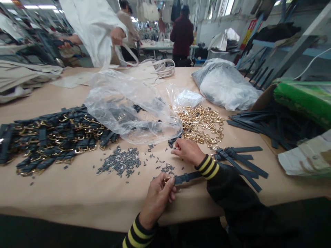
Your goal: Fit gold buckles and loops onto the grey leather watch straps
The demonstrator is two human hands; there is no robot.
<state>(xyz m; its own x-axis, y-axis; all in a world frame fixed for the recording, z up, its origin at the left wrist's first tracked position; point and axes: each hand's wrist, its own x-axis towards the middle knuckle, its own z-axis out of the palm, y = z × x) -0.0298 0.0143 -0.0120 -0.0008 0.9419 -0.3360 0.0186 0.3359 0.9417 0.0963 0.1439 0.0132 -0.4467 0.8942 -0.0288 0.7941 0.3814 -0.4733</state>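
Table [77, 203] was covered in brown paper, its near edge left just below the hands. Clear plastic bag [129, 103] was spread mid-table, buckled straps [43, 136] heaped left of it. Full plastic bag [227, 86] was set far back, probably so reach wasn't blocked. Loose straps [279, 119] were stacked at the right beside a green packet [302, 98]; the right side was hemmed in by both.

Crossed straps [240, 160] were laid by the right forearm, likely for short reach. Strap [187, 177] was held near the table's front edge, its gold buckle pinched between thumb and fingers of the left hand [157, 196], presumably to keep that end steady. Its tail was passed under the right wrist. Right hand [187, 151] was held partly closed, fingertips brought together beside dark loops [173, 141]; whether anything was gripped can't be told.

Gold buckles [201, 127] were piled just beyond the right hand. Small dark pieces [120, 162] were scattered to the left; sideways room was given by bare paper in front of them, but some could be swept by a low sleeve.
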